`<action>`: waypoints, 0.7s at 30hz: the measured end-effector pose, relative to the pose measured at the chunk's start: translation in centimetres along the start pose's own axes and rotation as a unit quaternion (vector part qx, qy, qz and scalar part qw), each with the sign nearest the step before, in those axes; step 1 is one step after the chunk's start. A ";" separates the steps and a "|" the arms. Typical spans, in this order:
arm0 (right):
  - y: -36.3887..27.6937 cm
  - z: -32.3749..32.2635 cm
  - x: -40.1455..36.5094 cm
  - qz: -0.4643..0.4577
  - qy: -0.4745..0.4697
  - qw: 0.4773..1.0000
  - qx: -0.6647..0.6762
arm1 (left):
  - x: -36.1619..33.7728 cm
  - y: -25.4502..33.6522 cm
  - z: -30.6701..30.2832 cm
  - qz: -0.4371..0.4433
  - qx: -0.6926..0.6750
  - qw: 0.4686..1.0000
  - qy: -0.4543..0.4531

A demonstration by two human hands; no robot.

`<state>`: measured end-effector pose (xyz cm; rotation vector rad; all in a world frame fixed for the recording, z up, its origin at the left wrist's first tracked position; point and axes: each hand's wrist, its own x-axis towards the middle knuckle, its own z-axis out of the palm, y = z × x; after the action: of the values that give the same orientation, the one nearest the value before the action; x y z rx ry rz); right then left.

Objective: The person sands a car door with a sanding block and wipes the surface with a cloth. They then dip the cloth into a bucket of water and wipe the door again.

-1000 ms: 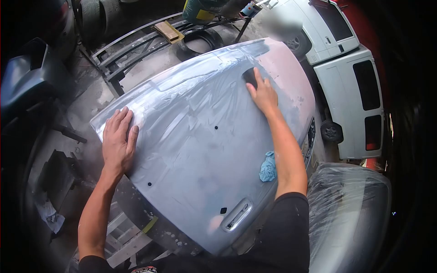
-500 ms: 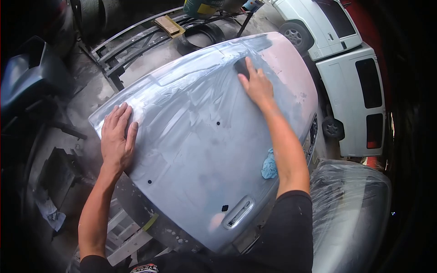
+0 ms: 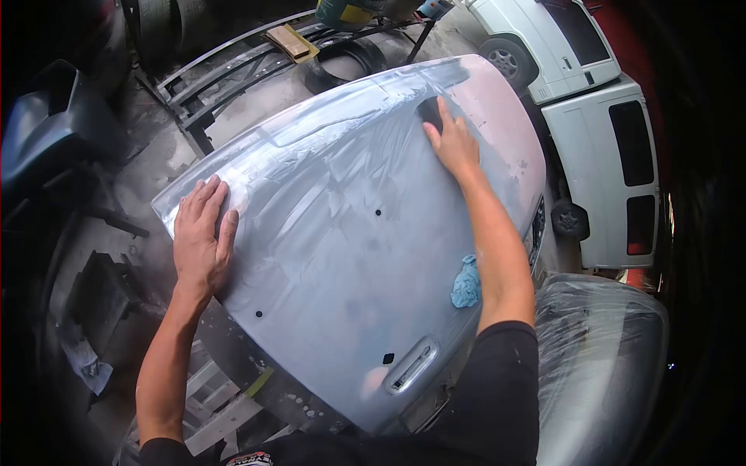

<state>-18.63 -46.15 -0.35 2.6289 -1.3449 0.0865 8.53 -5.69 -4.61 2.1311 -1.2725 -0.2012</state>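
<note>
A large grey car body panel (image 3: 334, 256) with whitish and pink patches lies in front of me. My left hand (image 3: 202, 237) rests flat on its left edge, fingers stretched out and holding nothing. Toward the far right of the panel, my right hand (image 3: 457, 146) presses a small dark sanding pad (image 3: 429, 111) against the surface. The palm and fingers partly cover the pad. Pale streaks mark the panel around and to the left of it. A crumpled blue cloth (image 3: 466, 283) lies on the panel beside my right forearm.
Behind the panel stands a metal frame (image 3: 186, 97) carrying a wooden block (image 3: 289, 40) and a green bucket (image 3: 348, 12). A white van (image 3: 598, 155) is at the right, above a plastic-wrapped part (image 3: 598, 365). A step ladder (image 3: 214, 412) stands at lower left.
My right hand and the dark pad have slid slightly to the right along the panel. My left hand keeps its place on the left edge.
</note>
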 end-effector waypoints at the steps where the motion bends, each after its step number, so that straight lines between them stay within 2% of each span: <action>1: -0.1 0.7 3.3 0.053 -0.011 0.999 0.002 | -0.1 0.2 -0.1 -0.003 -0.003 1.000 0.001; 2: 0.0 0.6 5.2 0.109 -0.021 0.994 0.003 | -0.1 0.3 -0.1 -0.006 -0.003 1.000 0.008; 5: -1.2 -0.1 2.5 0.064 -0.014 0.998 0.010 | -0.3 0.3 -0.3 -0.003 -0.004 1.000 0.000; 8: -4.1 -2.5 -8.5 -0.069 0.001 0.997 0.044 | -0.1 0.5 -0.4 0.003 -0.008 1.000 0.001; 11: -4.1 -3.3 -13.1 -0.121 -0.017 0.989 0.078 | 0.0 0.4 -0.3 0.000 -0.003 1.000 -0.002; 13: -2.0 -2.4 -7.9 -0.087 -0.005 0.995 0.058 | 0.0 0.4 -0.1 -0.002 -0.003 1.000 -0.004; 15: 1.0 1.0 3.6 0.048 0.011 0.999 0.018 | 0.1 0.1 0.0 -0.012 -0.007 1.000 0.009; 17: 0.4 2.4 5.9 0.114 0.026 0.993 -0.014 | -0.1 0.6 -0.2 -0.016 -0.028 0.999 0.002; 21: -1.2 -0.7 -4.6 -0.057 0.036 0.997 0.026 | -0.1 0.1 0.0 0.006 -0.018 1.000 0.016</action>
<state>-20.30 -41.68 -0.49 2.7113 -1.1842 0.2007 8.36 -5.65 -4.57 2.0875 -1.2544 -0.1812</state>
